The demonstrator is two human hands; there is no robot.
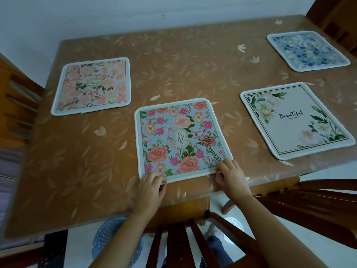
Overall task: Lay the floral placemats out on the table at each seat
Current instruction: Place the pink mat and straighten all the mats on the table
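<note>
Several floral placemats lie flat on the brown leaf-patterned table [173, 60]. Nearest me is a blue placemat with pink flowers and the word GARDEN [181, 138]. My left hand [150, 187] pinches its near left corner. My right hand [231, 175] pinches its near right corner. A pale pink floral placemat [92, 85] lies at the left. To the right rests a white placemat reading Beautiful [295, 120]. The far right corner holds a blue and white floral placemat [307, 50].
Wooden chairs stand around the table: one backrest [189, 242] directly below me, another [309, 207] at the right, one [17, 105] at the left, one [336, 18] at the far right. A blue plastic stool [114, 242] sits under the table's near edge. A white wall runs behind.
</note>
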